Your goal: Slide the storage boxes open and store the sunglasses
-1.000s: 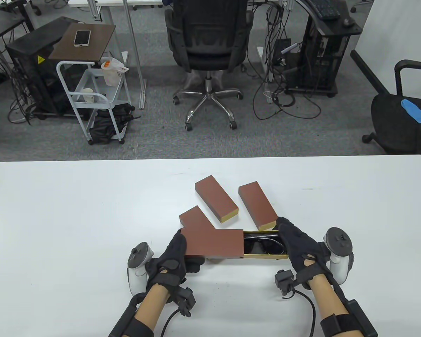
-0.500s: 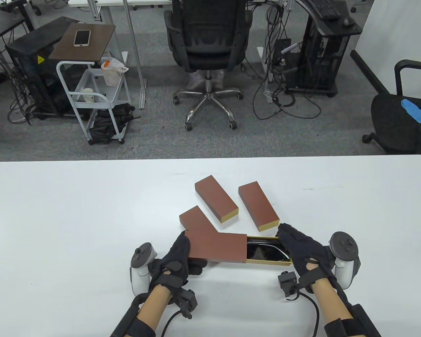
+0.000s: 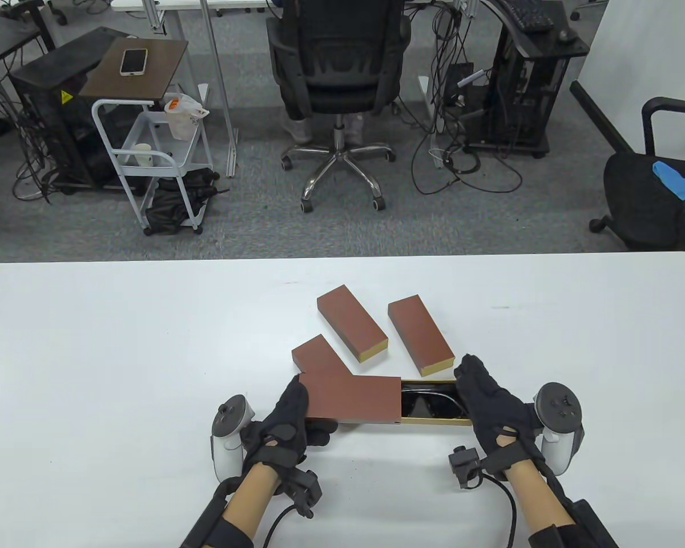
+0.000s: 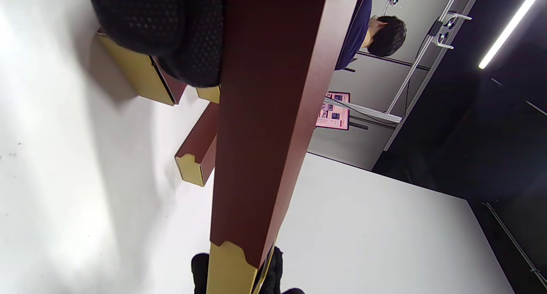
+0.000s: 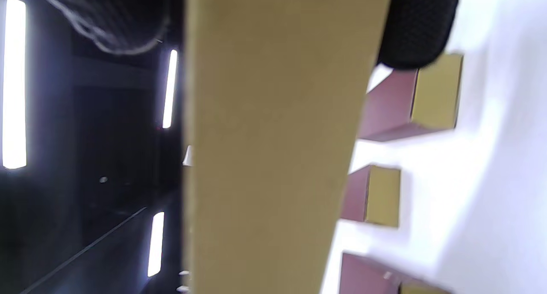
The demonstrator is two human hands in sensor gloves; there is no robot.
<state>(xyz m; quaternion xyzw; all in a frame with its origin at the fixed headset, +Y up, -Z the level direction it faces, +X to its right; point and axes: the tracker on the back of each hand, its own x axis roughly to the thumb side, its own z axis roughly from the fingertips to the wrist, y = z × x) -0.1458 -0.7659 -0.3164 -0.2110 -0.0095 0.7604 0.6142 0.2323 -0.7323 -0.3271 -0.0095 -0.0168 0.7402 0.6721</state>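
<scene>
Gripping the left end of the reddish-brown cardboard sleeve point(image 3: 351, 398), the left hand point(image 3: 282, 425) is curling its gloved fingers over the top and its thumb under the near edge, much as half a second ago. The right hand point(image 3: 491, 399) is wrapping its fingers round the right end of the gold inner tray point(image 3: 434, 421), thumb below and fingers over the far wall. Compared with half a second ago, the tray is showing a little less of itself beyond the sleeve, and its right end is sitting slightly higher and further left; a full second ago its open stretch looked about the same as now. The dark sunglasses point(image 3: 431, 403) are lying inside the exposed tray, lenses up, partly tucked under the sleeve's mouth. The box is hovering just above the white table point(image 3: 91, 371), as the wrist views show it lifted. Just behind the sleeve's left end, a shut brown box point(image 3: 314, 355) is lying unmoved, partly hidden. Further back, two more shut brown boxes with gold ends point(image 3: 351, 322) point(image 3: 419, 333) are resting side by side, also unchanged.
</scene>
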